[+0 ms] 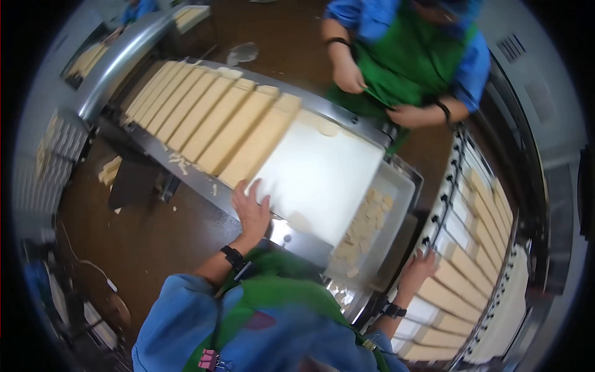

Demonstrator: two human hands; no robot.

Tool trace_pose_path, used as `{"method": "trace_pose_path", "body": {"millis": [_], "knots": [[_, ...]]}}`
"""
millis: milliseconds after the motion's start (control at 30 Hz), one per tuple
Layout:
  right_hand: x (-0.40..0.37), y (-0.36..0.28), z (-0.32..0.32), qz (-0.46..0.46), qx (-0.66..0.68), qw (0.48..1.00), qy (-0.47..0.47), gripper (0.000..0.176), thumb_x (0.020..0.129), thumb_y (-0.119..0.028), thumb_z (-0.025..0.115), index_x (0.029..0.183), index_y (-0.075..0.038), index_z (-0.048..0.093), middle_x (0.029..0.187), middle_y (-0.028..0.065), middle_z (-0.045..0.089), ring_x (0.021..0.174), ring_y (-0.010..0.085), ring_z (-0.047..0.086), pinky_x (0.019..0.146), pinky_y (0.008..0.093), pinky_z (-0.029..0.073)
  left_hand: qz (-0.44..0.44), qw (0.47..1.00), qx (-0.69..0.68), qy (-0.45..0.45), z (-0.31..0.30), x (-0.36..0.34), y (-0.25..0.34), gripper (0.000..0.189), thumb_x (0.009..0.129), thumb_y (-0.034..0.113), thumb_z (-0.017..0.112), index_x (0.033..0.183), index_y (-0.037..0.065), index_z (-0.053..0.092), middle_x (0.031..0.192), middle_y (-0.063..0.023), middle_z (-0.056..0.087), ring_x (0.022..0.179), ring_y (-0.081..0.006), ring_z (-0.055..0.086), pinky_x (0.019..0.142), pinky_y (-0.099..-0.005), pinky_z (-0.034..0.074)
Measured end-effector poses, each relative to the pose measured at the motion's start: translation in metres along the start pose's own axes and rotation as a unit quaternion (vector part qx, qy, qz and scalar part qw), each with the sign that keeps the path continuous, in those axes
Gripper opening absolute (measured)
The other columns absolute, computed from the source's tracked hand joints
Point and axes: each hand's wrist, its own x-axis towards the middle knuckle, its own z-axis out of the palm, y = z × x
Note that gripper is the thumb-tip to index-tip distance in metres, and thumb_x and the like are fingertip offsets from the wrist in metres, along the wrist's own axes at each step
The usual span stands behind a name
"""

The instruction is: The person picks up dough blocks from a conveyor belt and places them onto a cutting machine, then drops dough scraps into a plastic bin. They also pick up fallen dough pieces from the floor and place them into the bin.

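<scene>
My left hand [251, 209] is open, fingers spread, at the near edge of a white conveyor belt [322, 173]. Its fingertips are right by the end of the closest row of stacked pale dough sheets [263, 146]. Several more such long rows lie side by side farther up the belt. On my right, my right hand [421, 268] reaches to the side of a second conveyor [437, 229], fingers apart beside the ends of the pale stacks [455, 285] there. Between the two conveyors sits a white bin [387, 248] with loose thin pale pieces [365, 226] in it.
Across the belt stands a person in a green apron [403, 56], hands held together near the waist. A curved metal tube [124, 62] arches over the belt's far end. Black knobs [443, 198] line the right conveyor. Scraps [180, 162] lie along the near rail.
</scene>
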Motion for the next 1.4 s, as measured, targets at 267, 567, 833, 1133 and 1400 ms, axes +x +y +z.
{"method": "trace_pose_path", "body": {"millis": [267,567,833,1133,1400], "knots": [[0.143,-0.401,0.012,-0.398,0.447,0.801,0.01,0.044,0.091,-0.008,0.073,0.134,-0.002,0.066,0.131,0.022,0.064,0.125,0.0411,0.056,0.11,0.0487,0.044,-0.174,0.984,0.0,0.026,-0.017,0.037,-0.08,0.085,0.081,0.017,0.086,0.151,-0.004,0.043,0.136,-0.0272,0.04,0.121,-0.0481,0.053,0.105,-0.0514,0.048],[0.203,-0.573,0.018,-0.318,0.221,0.919,-0.069,0.048,0.094,-0.032,0.072,0.129,0.0,0.066,0.132,0.0193,0.06,0.127,0.035,0.051,0.105,0.0492,0.042,-0.212,0.975,-0.041,-0.059,-0.025,0.05,-0.076,0.082,0.081,0.017,0.086,0.149,-0.003,0.045,0.133,-0.025,0.043,0.115,-0.045,0.058,0.096,-0.0491,0.053],[0.203,-0.57,0.056,-0.354,0.32,0.877,-0.059,0.038,0.095,-0.032,0.07,0.109,0.003,0.065,0.111,0.0284,0.068,0.109,0.0449,0.063,0.096,0.0539,0.051,-0.244,0.962,0.033,-0.121,-0.018,0.064,-0.064,0.088,0.078,0.018,0.088,0.151,0.001,0.042,0.133,-0.0261,0.047,0.117,-0.0441,0.058,0.094,-0.0498,0.053],[0.149,-0.363,0.024,-0.134,0.306,0.933,-0.13,0.042,0.097,-0.035,0.069,0.111,0.004,0.065,0.104,0.0277,0.071,0.103,0.0453,0.067,0.091,0.0532,0.054,0.001,0.971,0.012,-0.238,-0.006,0.084,-0.068,0.093,0.071,0.024,0.092,0.15,0.008,0.044,0.136,-0.0201,0.053,0.108,-0.0409,0.061,0.089,-0.0522,0.054],[0.068,-0.324,0.076,0.016,0.252,0.967,0.032,0.047,0.1,-0.038,0.065,0.123,0.003,0.063,0.108,0.0276,0.069,0.106,0.0463,0.064,0.097,0.0545,0.05,0.064,0.97,0.08,-0.221,0.039,0.063,-0.061,0.084,0.075,0.028,0.088,0.148,0.01,0.049,0.148,-0.0244,0.047,0.131,-0.0472,0.049,0.11,-0.0552,0.043]]}}
